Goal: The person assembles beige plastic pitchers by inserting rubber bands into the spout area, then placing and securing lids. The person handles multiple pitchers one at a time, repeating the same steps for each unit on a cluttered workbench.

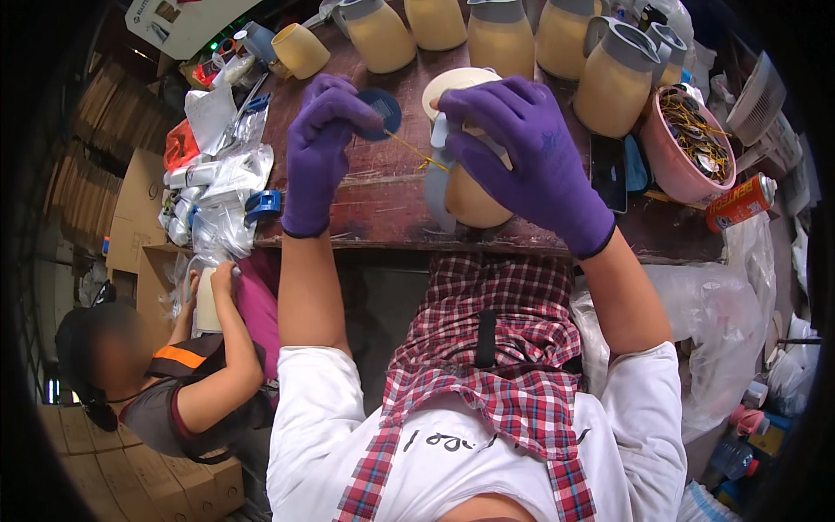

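A cream jug point(477, 198) with a pale lid point(459, 80) and a light grey handle point(437, 193) stands at the table's near edge. My right hand point(522, 143), in a purple glove, curls round its upper part beside the handle and hides much of it. My left hand point(322, 130), gloved alike, pinches at a round dark blue tag point(380, 113). From the tag a yellow string point(404, 143) runs taut to a loop round the jug's handle.
Several cream jugs with grey tops point(613, 83) line the far side of the dark red table point(374, 209). A pink basin point(696, 148) of stringed tags and a red spray can point(744, 202) stand right. Plastic bags point(228, 200) lie left, where a co-worker point(200, 374) holds a pale jug.
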{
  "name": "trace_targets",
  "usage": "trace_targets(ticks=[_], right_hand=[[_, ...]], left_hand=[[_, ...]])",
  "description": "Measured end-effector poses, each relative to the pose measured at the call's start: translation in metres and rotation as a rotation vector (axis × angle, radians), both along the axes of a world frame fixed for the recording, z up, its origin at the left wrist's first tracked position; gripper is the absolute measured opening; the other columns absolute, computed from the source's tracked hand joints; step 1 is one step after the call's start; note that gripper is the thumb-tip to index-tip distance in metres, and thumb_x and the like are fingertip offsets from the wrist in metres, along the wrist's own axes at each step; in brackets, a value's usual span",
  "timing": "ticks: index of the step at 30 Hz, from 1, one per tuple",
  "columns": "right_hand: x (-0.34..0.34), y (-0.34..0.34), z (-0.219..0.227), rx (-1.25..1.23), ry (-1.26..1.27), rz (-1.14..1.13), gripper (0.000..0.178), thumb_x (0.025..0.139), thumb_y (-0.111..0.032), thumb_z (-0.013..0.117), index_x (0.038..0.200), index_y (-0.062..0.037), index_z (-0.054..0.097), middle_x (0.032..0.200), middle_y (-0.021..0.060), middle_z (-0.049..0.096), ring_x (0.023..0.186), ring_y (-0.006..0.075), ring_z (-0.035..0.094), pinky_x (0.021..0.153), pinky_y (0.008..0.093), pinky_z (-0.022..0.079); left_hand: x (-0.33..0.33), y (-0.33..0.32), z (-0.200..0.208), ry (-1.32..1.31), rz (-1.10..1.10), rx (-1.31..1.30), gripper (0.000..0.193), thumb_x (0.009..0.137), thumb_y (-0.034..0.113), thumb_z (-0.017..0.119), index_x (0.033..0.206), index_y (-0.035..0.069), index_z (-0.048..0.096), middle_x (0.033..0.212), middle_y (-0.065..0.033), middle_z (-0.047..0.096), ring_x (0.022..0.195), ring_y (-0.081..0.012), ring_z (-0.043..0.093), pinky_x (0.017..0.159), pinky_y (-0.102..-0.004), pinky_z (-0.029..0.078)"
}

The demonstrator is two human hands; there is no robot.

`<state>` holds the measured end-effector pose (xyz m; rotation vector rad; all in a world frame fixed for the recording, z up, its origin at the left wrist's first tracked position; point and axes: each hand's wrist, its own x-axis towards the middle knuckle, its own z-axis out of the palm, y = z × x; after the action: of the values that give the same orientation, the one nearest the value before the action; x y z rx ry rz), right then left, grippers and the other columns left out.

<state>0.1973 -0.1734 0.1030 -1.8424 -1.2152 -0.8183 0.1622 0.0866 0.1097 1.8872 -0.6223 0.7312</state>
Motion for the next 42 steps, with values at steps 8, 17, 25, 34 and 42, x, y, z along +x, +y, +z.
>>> trace_targets(ticks=[8, 17, 25, 34, 42], right_hand=[[-0.013, -0.004, -0.011, 0.005, -0.004, 0.069, 0.045, 0.080, -0.020, 0.074, 0.124, -0.0159, 0.063, 0.113, 0.0059, 0.067, 0.105, 0.0301, 0.062, 0.094, 0.0434, 0.046], [-0.032, -0.008, -0.125, 0.265, 0.784, -0.209, 0.064, 0.088, -0.020, 0.069, 0.145, -0.0024, 0.045, 0.141, 0.0206, 0.048, 0.129, 0.0354, 0.050, 0.105, 0.0448, 0.043], [-0.018, 0.030, -0.152, 0.113, 0.673, 0.068, 0.049, 0.094, -0.019, 0.061, 0.139, -0.0018, 0.052, 0.135, 0.0224, 0.056, 0.125, 0.0343, 0.057, 0.105, 0.0424, 0.045], [-0.143, -0.125, -0.132, -0.077, 1.068, 0.205, 0.036, 0.099, -0.023, 0.059, 0.131, -0.0068, 0.064, 0.128, 0.0141, 0.065, 0.118, 0.0318, 0.061, 0.104, 0.0409, 0.046], [-0.226, -0.324, -0.126, 0.644, 1.478, -0.473, 0.026, 0.102, -0.020, 0.054, 0.105, 0.0026, 0.066, 0.105, 0.0124, 0.070, 0.094, 0.0210, 0.067, 0.089, 0.0325, 0.052]], left_hand=[[0.048, -0.046, 0.022, -0.584, 0.245, 0.308, 0.018, 0.084, 0.003, 0.069, 0.095, 0.016, 0.077, 0.093, -0.0036, 0.068, 0.099, -0.0240, 0.060, 0.091, -0.0371, 0.048], [-0.032, -0.057, 0.020, -0.468, 0.526, -0.117, 0.027, 0.095, 0.006, 0.062, 0.122, 0.002, 0.061, 0.121, -0.0158, 0.059, 0.116, -0.0297, 0.059, 0.101, -0.0410, 0.048], [0.078, -0.113, -0.041, -0.127, 0.109, 0.219, 0.061, 0.084, 0.014, 0.075, 0.141, 0.009, 0.054, 0.148, -0.0236, 0.039, 0.135, -0.0374, 0.042, 0.112, -0.0458, 0.037], [0.345, -0.034, -0.082, 0.136, 0.104, -0.092, 0.042, 0.084, 0.030, 0.082, 0.112, 0.002, 0.067, 0.109, -0.0117, 0.072, 0.095, -0.0250, 0.066, 0.086, -0.0371, 0.051], [0.164, 0.050, -0.050, 0.433, 0.024, 0.160, 0.028, 0.098, 0.010, 0.065, 0.125, 0.004, 0.058, 0.119, -0.0049, 0.060, 0.110, -0.0146, 0.055, 0.096, -0.0274, 0.044]])
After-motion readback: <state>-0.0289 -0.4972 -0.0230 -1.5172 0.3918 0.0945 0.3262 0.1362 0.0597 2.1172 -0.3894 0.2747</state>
